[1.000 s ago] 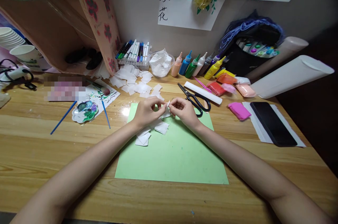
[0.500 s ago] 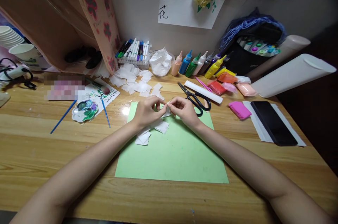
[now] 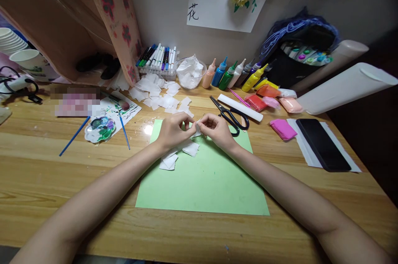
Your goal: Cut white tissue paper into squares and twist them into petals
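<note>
Grip, left hand [image 3: 174, 131]: thumb and index fingertips pinched together on a small white paper piece [image 3: 198, 123]. Grip, right hand [image 3: 217, 132]: thumb and index finger likewise closed on the same piece, from the 3 o'clock side. The fingers hide most of the piece; its exact shape cannot be told.

Clock positions below are taken from the fingertips, 12 o'clock toward the wall.

Position of piece: above the far edge area of the green sheet [image 3: 202, 185], which extends toward 6 o'clock on the wooden bench [image 3: 46, 181]. At 7 o'clock, loose white squares [image 3: 168, 161] overlap on the sheet. At 3 o'clock: black scissors [image 3: 224, 111], points toward 11 o'clock, with a white roll [image 3: 241, 108] beside them. At 10 to 11 o'clock: torn white scraps [image 3: 151, 85]. At 12 o'clock: a clear bowl [image 3: 204, 74] containing white paper. At 1 o'clock: upright paint bottles [image 3: 219, 74]. At 9 o'clock: a paint palette [image 3: 90, 134].
</note>
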A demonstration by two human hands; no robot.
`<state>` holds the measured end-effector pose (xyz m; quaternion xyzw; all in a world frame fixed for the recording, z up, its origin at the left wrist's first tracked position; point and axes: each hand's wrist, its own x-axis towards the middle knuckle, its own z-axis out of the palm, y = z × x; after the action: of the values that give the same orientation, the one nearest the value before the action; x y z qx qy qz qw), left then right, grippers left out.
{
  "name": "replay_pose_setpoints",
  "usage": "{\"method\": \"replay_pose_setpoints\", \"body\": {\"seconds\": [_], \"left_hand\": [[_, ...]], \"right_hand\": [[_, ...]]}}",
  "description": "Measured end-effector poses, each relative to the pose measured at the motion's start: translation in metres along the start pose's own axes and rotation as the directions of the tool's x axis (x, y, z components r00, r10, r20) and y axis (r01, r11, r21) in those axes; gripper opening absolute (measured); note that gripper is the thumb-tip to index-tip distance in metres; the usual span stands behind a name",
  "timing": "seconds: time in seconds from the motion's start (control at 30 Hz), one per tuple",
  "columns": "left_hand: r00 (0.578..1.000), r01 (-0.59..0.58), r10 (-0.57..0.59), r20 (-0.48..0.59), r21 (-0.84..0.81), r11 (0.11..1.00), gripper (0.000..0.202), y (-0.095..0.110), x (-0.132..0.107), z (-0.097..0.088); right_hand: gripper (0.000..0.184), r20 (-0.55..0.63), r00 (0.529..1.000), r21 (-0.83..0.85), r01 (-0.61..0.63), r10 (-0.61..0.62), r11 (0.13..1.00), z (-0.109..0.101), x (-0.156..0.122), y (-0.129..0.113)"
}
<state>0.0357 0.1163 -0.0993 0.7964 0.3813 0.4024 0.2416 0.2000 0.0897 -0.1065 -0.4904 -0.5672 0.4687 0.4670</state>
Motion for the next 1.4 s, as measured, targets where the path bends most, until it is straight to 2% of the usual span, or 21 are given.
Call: {"method": "replay_pose_setpoints", "body": {"seconds": [0.53, 1.4], "left_hand": [[0.998, 0.047, -0.048, 0.045, 0.015, 0.999, 0.008, 0.0012, 0.001, -0.0001], [0.999, 0.029, -0.029, 0.013, 0.017, 0.999, 0.008, 0.0009, 0.0005, 0.0]], "right_hand": [[0.021, 0.021, 1.0, -0.05, 0.024, -0.023, 0.998, 0.0009, -0.0016, -0.0009], [0.022, -0.017, 1.0, -0.006, 0.005, -0.005, 1.0, 0.0014, -0.0012, 0.0009]]}}
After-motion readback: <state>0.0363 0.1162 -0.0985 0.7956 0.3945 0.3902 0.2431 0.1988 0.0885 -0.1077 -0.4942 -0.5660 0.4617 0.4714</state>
